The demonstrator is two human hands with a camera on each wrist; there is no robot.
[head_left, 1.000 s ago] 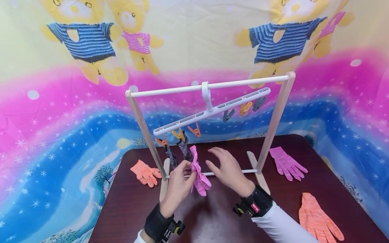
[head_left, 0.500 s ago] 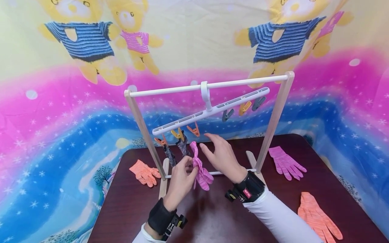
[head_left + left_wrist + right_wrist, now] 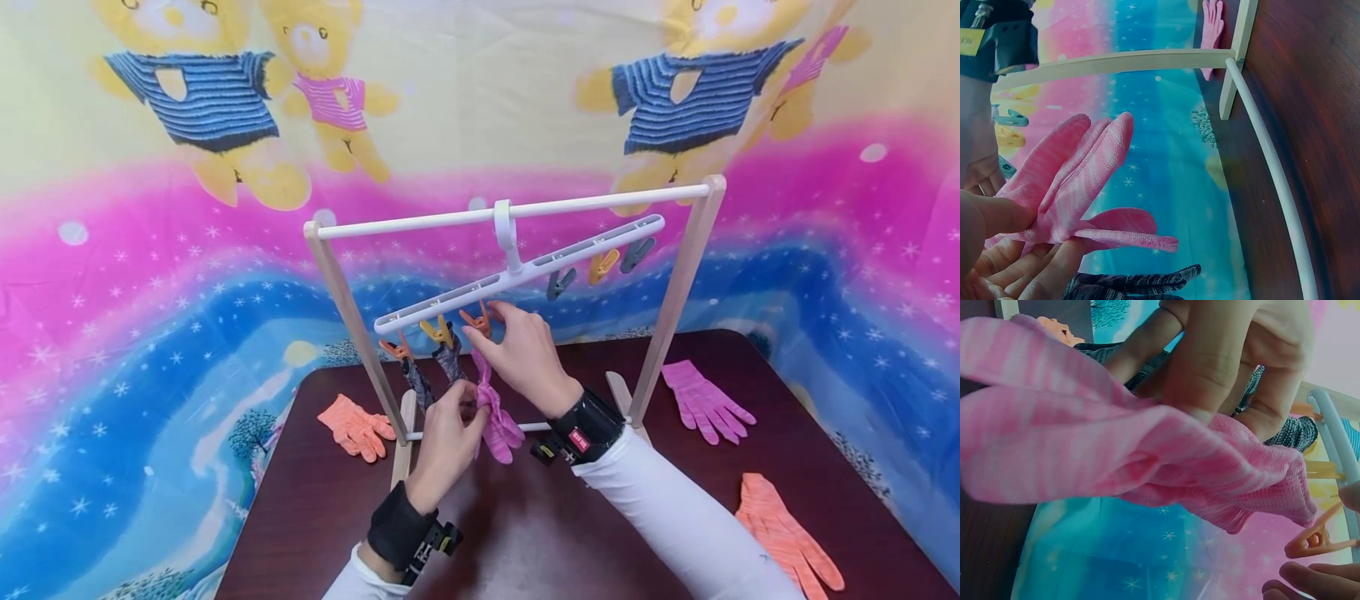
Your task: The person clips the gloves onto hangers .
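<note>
Pink glove (image 3: 501, 432) is below the white hanger (image 3: 525, 272), long axis near upright, cuff up, fingers down, my left hand's (image 3: 452, 421) grip clamped on its middle. Cuff is just under the inner orange clip (image 3: 477, 321); my right hand (image 3: 529, 354) is nearer that clip, thumb and fingers either side, can't tell if pinching.

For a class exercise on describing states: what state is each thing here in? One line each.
Held pink glove: pinched in left fingers
Other pink glove: lying flat
Orange gloves: lying on table
Dark gloves: clipped, hanging
Orange clip by right hand: unclear whether squeezed
Three right-end clips: holding nothing
Hanger: hooked over rail
Rack: standing
</note>
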